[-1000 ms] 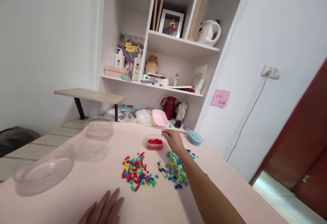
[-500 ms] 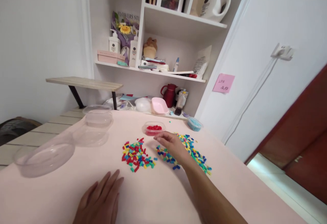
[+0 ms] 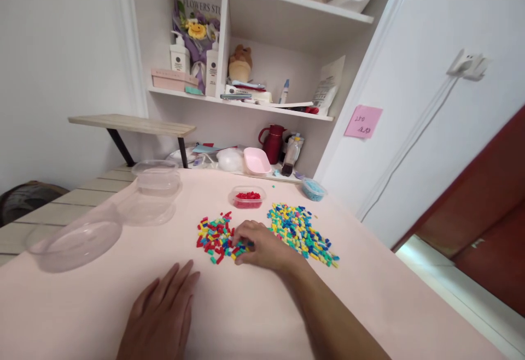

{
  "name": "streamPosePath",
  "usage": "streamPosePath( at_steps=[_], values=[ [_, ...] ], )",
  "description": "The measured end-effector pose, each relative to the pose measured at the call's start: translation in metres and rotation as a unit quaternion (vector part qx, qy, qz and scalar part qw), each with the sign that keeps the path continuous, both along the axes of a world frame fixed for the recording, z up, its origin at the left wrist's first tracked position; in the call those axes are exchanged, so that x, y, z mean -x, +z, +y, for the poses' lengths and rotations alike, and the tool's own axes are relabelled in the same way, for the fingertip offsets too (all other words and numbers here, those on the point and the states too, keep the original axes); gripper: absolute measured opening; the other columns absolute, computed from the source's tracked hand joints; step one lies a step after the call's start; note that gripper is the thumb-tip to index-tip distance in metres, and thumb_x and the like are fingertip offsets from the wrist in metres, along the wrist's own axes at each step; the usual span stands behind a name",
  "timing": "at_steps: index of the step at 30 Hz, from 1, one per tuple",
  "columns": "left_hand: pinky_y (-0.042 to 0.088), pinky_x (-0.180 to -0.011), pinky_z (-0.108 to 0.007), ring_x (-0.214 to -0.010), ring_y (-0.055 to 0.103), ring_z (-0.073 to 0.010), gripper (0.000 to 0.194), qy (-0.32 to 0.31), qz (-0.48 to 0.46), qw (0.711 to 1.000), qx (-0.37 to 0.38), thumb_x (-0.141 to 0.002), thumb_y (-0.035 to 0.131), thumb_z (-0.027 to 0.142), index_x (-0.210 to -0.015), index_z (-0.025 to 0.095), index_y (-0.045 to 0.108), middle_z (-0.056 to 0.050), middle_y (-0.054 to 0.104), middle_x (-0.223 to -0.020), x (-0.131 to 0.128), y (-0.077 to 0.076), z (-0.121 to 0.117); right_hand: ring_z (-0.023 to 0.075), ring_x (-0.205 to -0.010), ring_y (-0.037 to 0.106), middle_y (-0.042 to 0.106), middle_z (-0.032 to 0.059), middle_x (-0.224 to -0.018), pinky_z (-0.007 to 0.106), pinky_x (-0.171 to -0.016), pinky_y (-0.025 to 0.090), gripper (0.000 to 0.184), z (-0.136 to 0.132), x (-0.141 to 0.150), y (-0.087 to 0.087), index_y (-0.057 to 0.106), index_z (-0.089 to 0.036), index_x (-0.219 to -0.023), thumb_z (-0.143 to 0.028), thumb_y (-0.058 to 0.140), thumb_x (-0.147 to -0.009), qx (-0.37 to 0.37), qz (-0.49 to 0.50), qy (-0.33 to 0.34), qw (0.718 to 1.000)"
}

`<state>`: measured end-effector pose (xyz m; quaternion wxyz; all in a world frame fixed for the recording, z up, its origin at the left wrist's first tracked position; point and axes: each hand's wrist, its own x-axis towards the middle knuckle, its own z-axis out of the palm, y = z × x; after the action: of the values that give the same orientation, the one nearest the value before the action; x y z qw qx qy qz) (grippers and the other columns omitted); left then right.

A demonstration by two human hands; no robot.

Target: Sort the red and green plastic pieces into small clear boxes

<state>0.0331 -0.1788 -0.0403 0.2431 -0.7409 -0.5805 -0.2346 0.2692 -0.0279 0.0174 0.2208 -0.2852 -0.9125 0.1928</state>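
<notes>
Two heaps of small coloured beads lie on the pink table [image 3: 254, 316]: a left heap [image 3: 213, 234] with many red pieces and a right heap [image 3: 301, 234] without red. My right hand [image 3: 256, 248] rests on the right edge of the left heap, its fingers curled and pinching among the beads; what they hold is too small to make out. My left hand [image 3: 162, 313] lies flat on the table near the front edge, fingers stretched out, holding nothing. Behind the heaps stands a small clear tub of red beads [image 3: 247, 197], and further right a small tub of blue beads [image 3: 314, 189].
Clear plastic bowls [image 3: 76, 242] and stacked clear containers [image 3: 153, 185] stand at the table's left. A pink dish [image 3: 256, 161], a dark red jug [image 3: 273, 144] and a bottle sit at the back under white shelves [image 3: 246, 103]. A wooden shelf on brackets [image 3: 131, 125] juts out at the left.
My right hand has drawn back from the tub of red beads, crossed leftward and come down on the left heap. The view has tilted down. My left hand has stayed flat.
</notes>
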Motion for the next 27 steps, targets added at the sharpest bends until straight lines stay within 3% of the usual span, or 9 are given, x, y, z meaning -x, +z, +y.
streamPosePath(
  at_steps=[3,9,14,22,27],
  values=[
    [0.035,-0.095,-0.036,-0.118,0.057,-0.0191,0.039,-0.003,0.011,0.999,-0.031,-0.087,0.043,0.023,-0.119,0.027,0.063,0.001,0.066,-0.128,0.000,-0.001,0.001,0.0184,-0.093,0.057,0.065,0.0016,-0.096,0.029,-0.085,0.041,0.019,0.005,-0.006,-0.001,0.068,-0.024,-0.092,-0.015,0.067,-0.075,-0.014,-0.006,-0.019,1.000],
    [0.034,-0.094,-0.036,-0.115,0.059,-0.0198,0.038,-0.020,0.027,0.998,-0.059,-0.085,0.044,0.021,-0.117,0.025,0.063,0.000,0.067,-0.126,0.001,-0.003,0.003,0.0174,-0.090,0.059,0.068,0.0025,-0.091,0.030,-0.086,0.042,0.035,0.013,-0.014,-0.004,0.070,-0.023,-0.089,0.000,0.047,-0.076,-0.038,0.031,-0.102,0.994],
    [0.033,-0.095,-0.035,-0.116,0.059,-0.0194,0.038,-0.024,0.014,0.998,-0.062,-0.085,0.044,0.022,-0.118,0.026,0.062,0.000,0.066,-0.126,0.001,-0.003,0.004,0.0180,-0.094,0.059,0.068,0.0028,-0.096,0.032,-0.089,0.040,0.031,0.008,-0.005,-0.004,0.071,-0.025,-0.096,-0.007,0.051,-0.082,-0.062,0.055,-0.105,0.991],
    [0.034,-0.094,-0.035,-0.115,0.059,-0.0197,0.037,-0.019,0.008,0.998,-0.053,-0.085,0.044,0.024,-0.117,0.027,0.063,0.000,0.066,-0.127,0.001,-0.004,0.003,0.0196,-0.094,0.060,0.068,0.0048,-0.099,0.035,-0.088,0.038,0.022,0.008,0.003,-0.013,0.073,-0.028,-0.100,-0.019,0.057,-0.087,-0.085,-0.008,-0.116,0.990],
    [0.034,-0.095,-0.035,-0.117,0.058,-0.0191,0.039,-0.014,0.004,0.999,-0.051,-0.086,0.043,0.023,-0.118,0.027,0.063,0.001,0.066,-0.128,0.001,-0.007,0.003,0.0188,-0.091,0.061,0.070,0.0032,-0.095,0.034,-0.088,0.039,0.019,0.008,0.005,-0.012,0.074,-0.028,-0.092,-0.018,0.059,-0.085,-0.072,0.004,-0.112,0.991]
  ],
)
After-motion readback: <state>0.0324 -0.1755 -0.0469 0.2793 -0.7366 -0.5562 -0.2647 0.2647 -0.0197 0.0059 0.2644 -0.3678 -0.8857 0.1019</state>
